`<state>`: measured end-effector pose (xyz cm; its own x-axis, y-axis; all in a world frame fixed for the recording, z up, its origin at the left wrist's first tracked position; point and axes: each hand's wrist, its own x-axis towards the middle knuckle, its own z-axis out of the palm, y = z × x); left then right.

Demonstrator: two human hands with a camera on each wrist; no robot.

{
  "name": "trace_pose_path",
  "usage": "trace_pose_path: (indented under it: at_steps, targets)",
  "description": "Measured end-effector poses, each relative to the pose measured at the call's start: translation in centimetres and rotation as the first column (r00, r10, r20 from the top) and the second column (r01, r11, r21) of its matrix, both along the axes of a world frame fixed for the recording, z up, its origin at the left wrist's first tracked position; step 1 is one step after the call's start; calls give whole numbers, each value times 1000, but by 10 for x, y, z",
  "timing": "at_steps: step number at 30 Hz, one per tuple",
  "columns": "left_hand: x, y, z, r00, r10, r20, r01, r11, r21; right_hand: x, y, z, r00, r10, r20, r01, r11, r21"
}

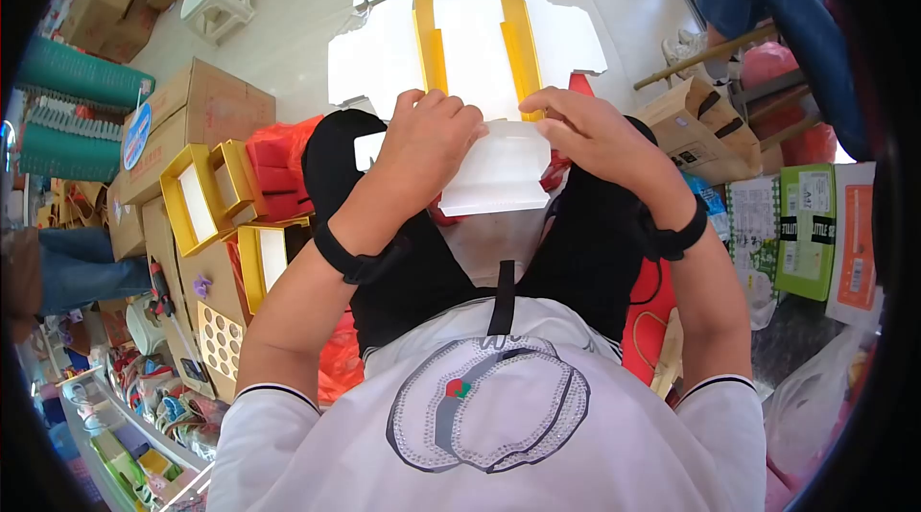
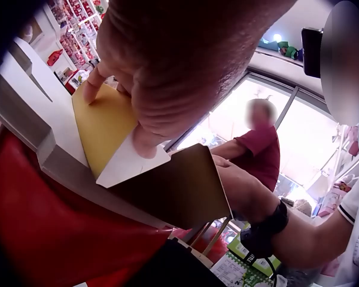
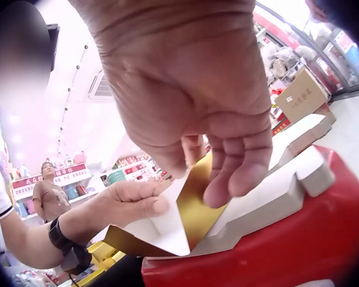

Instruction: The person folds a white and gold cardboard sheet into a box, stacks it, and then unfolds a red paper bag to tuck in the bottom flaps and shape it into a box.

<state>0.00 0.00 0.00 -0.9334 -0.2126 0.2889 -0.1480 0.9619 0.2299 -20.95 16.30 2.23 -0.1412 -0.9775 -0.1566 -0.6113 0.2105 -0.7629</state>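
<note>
A flat cardboard box blank (image 1: 467,51), white inside and gold outside, lies in front of the knees on a stack of similar blanks (image 3: 257,209). Its two long gold side panels (image 1: 519,27) stand raised, and the near end flap (image 1: 499,171) tilts up toward the body. My left hand (image 1: 427,142) pinches the left near corner, thumb on the white inner face and fingers on the gold side panel (image 2: 107,113). At the right near corner, my right hand (image 1: 600,142) pinches likewise, several fingers against the gold outer face (image 3: 197,203).
A red support (image 3: 269,251) stands beneath the stack. Gold boxes (image 1: 192,195) and a large carton (image 1: 216,114) are on the left. Paper bags (image 1: 705,123) and green packaging (image 1: 806,234) sit on the right. A white stool (image 1: 216,3) stands far left; another person's leg (image 1: 787,27) is far right.
</note>
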Motion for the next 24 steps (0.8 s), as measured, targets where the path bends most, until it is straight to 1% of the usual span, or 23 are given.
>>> trace_pose_path:
  at_steps: [2,3,5,8,11,14,17,18,21,22,24]
  targets:
    - [1,2,1,1000,5,30,-5,1000,14,0,12,3,982,-44,182,45,999,-3]
    - [-2,1,-3,1000,0,8,0,999,46,1,13,5,998,-18,64,22,998,-65]
    - [-1,-2,-2,1000,-15,-3,15,998,65,9,14,1,989,9,-145,-41,975,-220]
    - [3,-6,-1,998,-53,-32,55,996,73,13,8,2,968,-26,-250,-27,978,-207]
    - [5,-7,1,997,-77,-29,79,993,86,16,3,-2,972,-20,-233,-33,975,-218]
    - [4,-7,1,997,-77,-17,78,995,62,21,-3,-13,959,-74,-273,-12,953,-303]
    - [9,-6,16,958,-25,-285,44,997,61,23,-2,-16,964,-87,-253,3,949,-316]
    - [18,-8,24,951,45,-307,-18,996,92,22,-2,-16,965,-88,-248,6,949,-315]
    - [64,-27,16,980,148,-133,-104,952,287,22,-3,-17,968,-90,-232,12,948,-317]
    - [77,-24,13,987,130,-97,-96,951,294,22,-3,-16,969,-86,-232,9,949,-314]
    - [86,-11,9,997,45,-66,-24,956,294,22,-2,-15,969,-76,-233,2,954,-301]
